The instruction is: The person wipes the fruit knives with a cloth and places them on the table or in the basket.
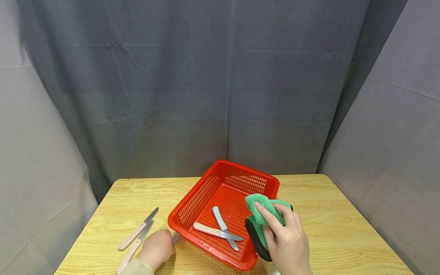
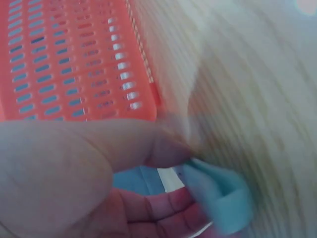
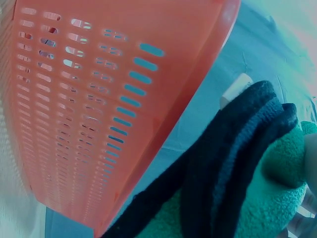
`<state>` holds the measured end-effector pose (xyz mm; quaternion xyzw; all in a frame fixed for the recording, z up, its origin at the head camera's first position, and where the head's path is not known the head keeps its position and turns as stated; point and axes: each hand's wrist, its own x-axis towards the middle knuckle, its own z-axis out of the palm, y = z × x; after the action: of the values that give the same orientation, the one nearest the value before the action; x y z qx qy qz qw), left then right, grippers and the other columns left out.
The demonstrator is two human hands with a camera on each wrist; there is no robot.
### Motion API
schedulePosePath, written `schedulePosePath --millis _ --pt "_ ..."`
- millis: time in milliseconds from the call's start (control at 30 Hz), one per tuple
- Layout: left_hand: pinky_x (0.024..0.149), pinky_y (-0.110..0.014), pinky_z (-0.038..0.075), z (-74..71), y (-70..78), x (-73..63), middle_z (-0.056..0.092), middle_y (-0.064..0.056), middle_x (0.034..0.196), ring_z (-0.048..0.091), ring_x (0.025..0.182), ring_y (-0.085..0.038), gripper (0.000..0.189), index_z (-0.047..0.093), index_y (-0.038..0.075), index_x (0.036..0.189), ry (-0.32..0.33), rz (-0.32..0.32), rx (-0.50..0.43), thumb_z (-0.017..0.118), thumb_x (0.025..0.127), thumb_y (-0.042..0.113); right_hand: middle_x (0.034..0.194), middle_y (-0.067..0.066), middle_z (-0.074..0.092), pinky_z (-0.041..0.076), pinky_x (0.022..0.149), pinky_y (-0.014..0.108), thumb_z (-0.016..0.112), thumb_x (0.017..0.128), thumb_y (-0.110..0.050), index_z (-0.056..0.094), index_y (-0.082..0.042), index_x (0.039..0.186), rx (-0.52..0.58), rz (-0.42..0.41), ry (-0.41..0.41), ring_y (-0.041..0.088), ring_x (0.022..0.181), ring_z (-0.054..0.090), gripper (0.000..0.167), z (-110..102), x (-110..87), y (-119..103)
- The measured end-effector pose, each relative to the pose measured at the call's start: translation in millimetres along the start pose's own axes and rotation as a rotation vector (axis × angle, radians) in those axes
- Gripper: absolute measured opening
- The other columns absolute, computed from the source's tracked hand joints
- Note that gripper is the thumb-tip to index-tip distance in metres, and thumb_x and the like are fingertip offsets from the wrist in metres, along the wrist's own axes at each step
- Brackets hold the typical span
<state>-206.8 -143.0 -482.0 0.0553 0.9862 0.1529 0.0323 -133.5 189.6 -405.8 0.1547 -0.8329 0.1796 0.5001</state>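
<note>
A red plastic basket [image 1: 192, 206] stands between my hands. Inside it a pink-handled knife [image 1: 207, 229] lies across a light blue-handled knife [image 1: 220, 218]. By the basket's near left corner my left hand [image 1: 157, 246] pinches a light blue folding knife [image 2: 228, 201]. Its slotted handle pokes out past the thumb and fingers in the left wrist view, and the hand hides the rest. My right hand [image 1: 288, 236] grips a bunched green towel [image 1: 262, 208] with black edging, held at the basket's right side. In the right wrist view the towel [image 3: 267, 193] is close beside the basket wall.
Two more knives, a farther one [image 1: 134, 235] and a nearer one [image 1: 132, 248], lie side by side on the wooden table [image 1: 343, 217] left of my left hand. Grey curtains [image 1: 172, 95] hang behind the table and along both sides.
</note>
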Motion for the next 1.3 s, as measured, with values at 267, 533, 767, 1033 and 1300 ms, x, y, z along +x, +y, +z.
schedulePosePath --millis 267,533,767,1033,1300 --pt "0.055 -0.034 0.045 -15.3 -11.5 1.3 0.053 -0.004 0.070 0.051 0.061 -0.019 0.025 0.059 -0.003 0.092 -0.052 -0.040 -0.042 0.074 0.089 0.017 0.114 0.016 0.065 0.055 0.066 0.049 0.061 0.085 -0.013 0.074 -0.026 0.127 -0.003 0.010 -0.012 0.032 0.091 0.060 0.046 -0.1 -1.3 1.3" --pt "0.059 -0.040 0.049 -41.0 -24.0 -2.4 0.060 -0.012 0.077 0.057 0.065 -0.024 0.032 0.053 -0.013 0.105 0.032 -0.077 -0.075 0.061 0.096 0.016 0.113 0.016 0.065 0.056 0.069 0.050 0.064 0.082 -0.009 0.074 -0.026 0.128 -0.001 0.020 -0.023 0.033 0.093 0.061 0.050 -0.8 -2.0 2.2" --pt "0.049 -0.035 0.040 -55.7 -30.2 -11.3 0.053 -0.011 0.067 0.049 0.055 -0.022 0.038 0.039 -0.019 0.116 0.143 -0.110 -0.156 0.047 0.102 0.015 0.113 0.016 0.065 0.055 0.069 0.050 0.066 0.080 -0.006 0.074 -0.026 0.128 0.001 0.026 -0.024 0.032 0.093 0.061 0.053 -1.2 -2.1 2.4" --pt "0.046 -0.033 0.036 -69.5 -15.2 -31.8 0.049 -0.007 0.064 0.046 0.051 -0.020 0.027 0.040 -0.010 0.110 0.278 -0.140 -0.269 0.042 0.104 0.017 0.114 0.015 0.065 0.054 0.074 0.048 0.065 0.082 -0.007 0.073 -0.027 0.130 0.010 0.031 -0.018 0.032 0.096 0.062 0.052 -1.6 0.1 0.8" --pt "0.048 -0.030 0.034 -80.3 23.1 -59.0 0.044 -0.003 0.066 0.043 0.051 -0.017 0.027 0.044 -0.003 0.120 0.320 -0.148 -0.338 0.048 0.105 0.019 0.115 0.015 0.065 0.053 0.074 0.047 0.063 0.083 -0.009 0.073 -0.027 0.130 0.008 0.020 -0.010 0.032 0.095 0.062 0.051 -3.0 0.0 1.0"
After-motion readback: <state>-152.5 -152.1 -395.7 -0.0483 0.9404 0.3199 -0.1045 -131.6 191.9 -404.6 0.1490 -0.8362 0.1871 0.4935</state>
